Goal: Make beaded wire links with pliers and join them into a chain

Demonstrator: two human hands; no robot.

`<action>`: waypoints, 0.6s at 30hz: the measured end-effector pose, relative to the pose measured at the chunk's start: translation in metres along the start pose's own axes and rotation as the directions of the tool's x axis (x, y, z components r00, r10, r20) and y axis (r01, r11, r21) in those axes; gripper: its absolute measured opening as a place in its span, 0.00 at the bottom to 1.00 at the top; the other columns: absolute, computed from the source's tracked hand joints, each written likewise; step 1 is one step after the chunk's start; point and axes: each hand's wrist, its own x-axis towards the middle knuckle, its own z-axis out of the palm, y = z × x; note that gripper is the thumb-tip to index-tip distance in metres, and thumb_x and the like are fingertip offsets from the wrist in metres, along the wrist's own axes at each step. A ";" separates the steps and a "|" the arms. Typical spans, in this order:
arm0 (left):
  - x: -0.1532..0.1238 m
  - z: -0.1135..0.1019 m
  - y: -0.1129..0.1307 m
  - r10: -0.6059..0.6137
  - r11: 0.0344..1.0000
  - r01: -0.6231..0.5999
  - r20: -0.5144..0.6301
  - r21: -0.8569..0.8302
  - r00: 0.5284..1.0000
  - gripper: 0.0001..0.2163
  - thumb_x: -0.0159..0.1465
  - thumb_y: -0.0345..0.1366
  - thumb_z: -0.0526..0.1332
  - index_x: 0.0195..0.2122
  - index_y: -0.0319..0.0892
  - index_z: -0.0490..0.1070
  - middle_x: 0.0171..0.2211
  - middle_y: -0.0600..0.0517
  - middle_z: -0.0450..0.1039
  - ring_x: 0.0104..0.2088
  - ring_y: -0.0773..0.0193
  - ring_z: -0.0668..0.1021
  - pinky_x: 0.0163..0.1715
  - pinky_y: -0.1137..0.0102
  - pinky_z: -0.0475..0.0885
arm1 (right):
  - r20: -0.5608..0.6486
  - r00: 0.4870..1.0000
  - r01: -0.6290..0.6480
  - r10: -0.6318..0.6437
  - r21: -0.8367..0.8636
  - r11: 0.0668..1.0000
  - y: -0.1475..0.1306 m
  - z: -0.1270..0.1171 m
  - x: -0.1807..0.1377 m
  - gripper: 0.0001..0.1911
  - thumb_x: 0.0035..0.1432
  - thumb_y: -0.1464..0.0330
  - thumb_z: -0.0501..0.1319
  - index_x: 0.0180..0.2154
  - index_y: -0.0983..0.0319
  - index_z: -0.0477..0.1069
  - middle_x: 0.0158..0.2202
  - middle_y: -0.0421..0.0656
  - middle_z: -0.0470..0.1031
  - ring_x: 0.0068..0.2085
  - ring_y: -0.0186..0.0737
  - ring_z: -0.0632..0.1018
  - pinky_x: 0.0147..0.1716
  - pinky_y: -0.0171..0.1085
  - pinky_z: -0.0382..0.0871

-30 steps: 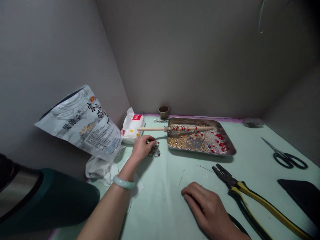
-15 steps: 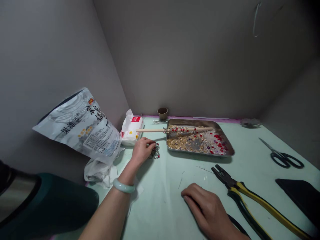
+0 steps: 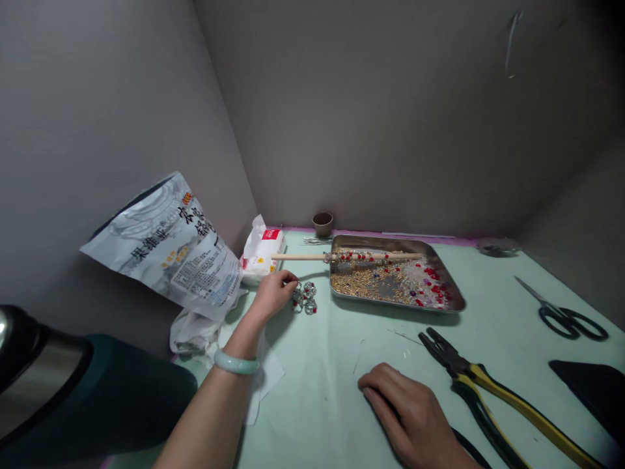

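Note:
My left hand [image 3: 272, 294], with a pale green bangle [image 3: 236, 363] on the wrist, reaches forward over the mint-green table. Its fingers are curled beside a small silvery beaded ornament [image 3: 305, 298] with red beads; the fingertips touch its left edge or sit right next to it. My right hand [image 3: 407, 410] lies palm down on the table near me, fingers together and flat, holding nothing. A steel tray [image 3: 452, 286] of gold, red and clear beads stands behind the ornament. A wooden stick [image 3: 303, 256] strung with beads rests across the tray's left rim.
Yellow-handled pliers [image 3: 481, 384] lie right of my right hand. Black scissors [image 3: 561, 314] and a dark flat object [image 3: 593, 387] are at the far right. A printed foil bag [image 3: 168, 251], a tissue pack [image 3: 261, 251], crumpled white paper [image 3: 205, 335] and a small cup [image 3: 322, 223] stand at the left and back.
My left hand has drawn back slightly from the beaded ornament, which now lies more exposed on the table. My right hand has stayed in place.

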 end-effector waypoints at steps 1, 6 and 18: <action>0.000 -0.002 0.001 -0.001 1.000 0.001 0.015 0.001 1.000 0.08 0.58 0.32 0.58 0.33 0.41 0.76 0.30 0.50 0.77 0.31 0.63 0.75 0.35 0.69 0.68 | 0.003 1.000 0.000 0.000 -0.001 1.000 0.000 0.000 0.000 0.08 0.63 0.73 0.51 0.38 0.60 0.68 0.31 0.43 0.72 0.30 0.37 0.74 0.30 0.34 0.66; -0.001 -0.001 0.000 0.032 0.986 -0.054 0.138 0.158 0.990 0.09 0.55 0.28 0.58 0.33 0.41 0.77 0.31 0.48 0.78 0.33 0.60 0.76 0.35 0.69 0.68 | 0.003 1.000 -0.006 0.006 -0.007 1.000 0.000 0.000 0.001 0.08 0.63 0.73 0.51 0.38 0.60 0.69 0.31 0.43 0.72 0.31 0.37 0.74 0.30 0.34 0.67; 0.001 0.001 -0.001 -0.010 0.982 0.006 0.021 0.191 1.000 0.10 0.56 0.25 0.56 0.34 0.39 0.76 0.35 0.45 0.78 0.37 0.59 0.77 0.39 0.68 0.68 | 0.000 1.000 0.003 -0.003 -0.012 1.000 -0.001 -0.001 0.001 0.09 0.63 0.73 0.51 0.37 0.60 0.68 0.30 0.43 0.72 0.30 0.36 0.74 0.30 0.34 0.67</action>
